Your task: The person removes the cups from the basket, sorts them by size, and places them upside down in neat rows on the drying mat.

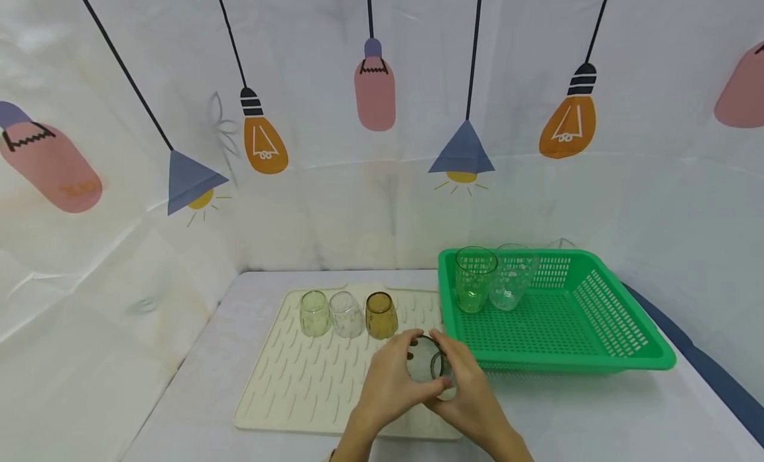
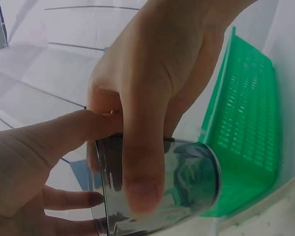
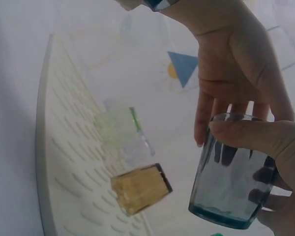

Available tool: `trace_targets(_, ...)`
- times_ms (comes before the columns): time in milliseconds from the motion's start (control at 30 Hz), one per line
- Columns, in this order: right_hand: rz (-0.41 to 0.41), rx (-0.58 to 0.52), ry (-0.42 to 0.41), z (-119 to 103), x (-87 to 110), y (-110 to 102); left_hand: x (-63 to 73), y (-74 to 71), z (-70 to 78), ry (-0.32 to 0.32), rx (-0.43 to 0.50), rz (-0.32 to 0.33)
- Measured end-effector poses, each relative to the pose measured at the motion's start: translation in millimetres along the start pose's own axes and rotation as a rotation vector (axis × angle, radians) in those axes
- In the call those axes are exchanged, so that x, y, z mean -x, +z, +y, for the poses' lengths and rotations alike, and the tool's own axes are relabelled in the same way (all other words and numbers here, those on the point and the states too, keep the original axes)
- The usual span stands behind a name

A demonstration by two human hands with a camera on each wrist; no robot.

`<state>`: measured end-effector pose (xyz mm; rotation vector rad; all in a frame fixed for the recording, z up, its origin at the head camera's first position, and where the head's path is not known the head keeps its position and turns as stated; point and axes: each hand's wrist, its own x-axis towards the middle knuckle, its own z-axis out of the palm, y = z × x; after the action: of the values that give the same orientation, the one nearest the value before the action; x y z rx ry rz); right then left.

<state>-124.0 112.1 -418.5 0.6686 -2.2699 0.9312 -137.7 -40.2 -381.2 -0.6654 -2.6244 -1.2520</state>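
Both hands are round a smoky blue-grey drinking glass [image 1: 425,359] above the right part of the cream mat. In the right wrist view the glass [image 3: 226,182] is slightly tilted, its thick base downward. My right hand [image 1: 468,392] grips its side, thumb on the near wall and fingers on the opposite side. My left hand [image 1: 390,382] holds it about the rim with thumb and fingers; part of its fingers is hidden by the glass. Behind the hands an amber glass [image 1: 381,316], a clear glass [image 1: 346,315] and a pale green glass [image 1: 314,314] stand in a row.
The ridged cream mat [image 1: 298,382] lies on a white-covered table [image 1: 197,382]. To its right sits a green plastic basket [image 1: 567,359] holding a tall green glass [image 1: 473,283] and a leaning clear glass [image 1: 510,280]. A white curtain [image 1: 334,210] printed with lamps hangs behind.
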Motion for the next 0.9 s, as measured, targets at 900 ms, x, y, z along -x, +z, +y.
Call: trace_targets(900, -0.14, -0.778, 0.262, 25, 3.3, -22, 7.7, -12.9, -45.3, -0.129, 0.995, -0.145)
